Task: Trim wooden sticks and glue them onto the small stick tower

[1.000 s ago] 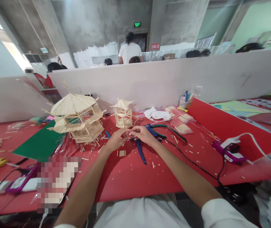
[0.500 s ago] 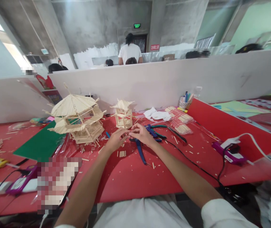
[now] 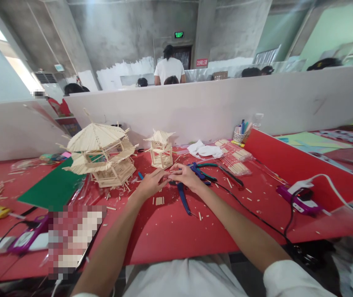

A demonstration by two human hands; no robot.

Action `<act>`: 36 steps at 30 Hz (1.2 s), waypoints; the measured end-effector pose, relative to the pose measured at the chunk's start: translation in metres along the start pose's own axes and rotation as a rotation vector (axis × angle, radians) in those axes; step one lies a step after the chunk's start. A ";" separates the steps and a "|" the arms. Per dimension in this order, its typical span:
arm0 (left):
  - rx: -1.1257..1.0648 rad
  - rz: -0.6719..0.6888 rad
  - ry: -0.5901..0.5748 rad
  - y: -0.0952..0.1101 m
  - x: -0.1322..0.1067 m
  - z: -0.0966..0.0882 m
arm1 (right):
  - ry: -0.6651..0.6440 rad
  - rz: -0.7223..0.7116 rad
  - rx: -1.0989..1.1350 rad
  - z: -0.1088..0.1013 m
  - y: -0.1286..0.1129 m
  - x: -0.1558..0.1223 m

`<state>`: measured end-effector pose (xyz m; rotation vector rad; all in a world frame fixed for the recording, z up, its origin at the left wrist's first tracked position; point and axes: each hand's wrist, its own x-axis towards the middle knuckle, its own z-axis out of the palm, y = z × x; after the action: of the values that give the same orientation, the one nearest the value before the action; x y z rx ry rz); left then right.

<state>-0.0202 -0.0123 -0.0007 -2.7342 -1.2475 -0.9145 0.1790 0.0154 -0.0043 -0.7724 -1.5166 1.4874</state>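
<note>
One left hand [image 3: 150, 184] palm-down, right hand [image 3: 188, 177] curled, fingers [image 3: 160, 173] meeting

Short wooden sticks [image 3: 159, 201]: pale, cut to roughly equal length. Several lie flat on the red tabletop [image 3: 170, 239], side by side and parallel, forming a compact strip. A single stick [image 3: 153, 201] lies just beside the strip at the left, apart from it and aligned in the same direction.

Small pavilion model [image 3: 161, 156]: built of pale sticks; stands upright beyond the strip. The peaked roof has eaves projecting at the corners, with posts and open sides below.

Blue tool [image 3: 183, 199]: lies to the right of the strip. One long limb points toward the near edge; the remainder is partly covered.
</note>
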 end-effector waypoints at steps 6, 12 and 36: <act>-0.015 -0.015 -0.007 0.000 0.000 0.001 | 0.016 0.000 0.029 -0.001 -0.001 0.000; 0.006 -0.020 -0.020 0.001 -0.001 0.000 | -0.012 0.036 -0.009 -0.002 -0.001 0.000; 0.075 0.014 -0.009 0.001 0.000 0.002 | 0.060 0.033 0.013 0.001 0.006 0.004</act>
<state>-0.0183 -0.0131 -0.0023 -2.6886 -1.2365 -0.8377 0.1758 0.0196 -0.0098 -0.8308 -1.4544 1.4844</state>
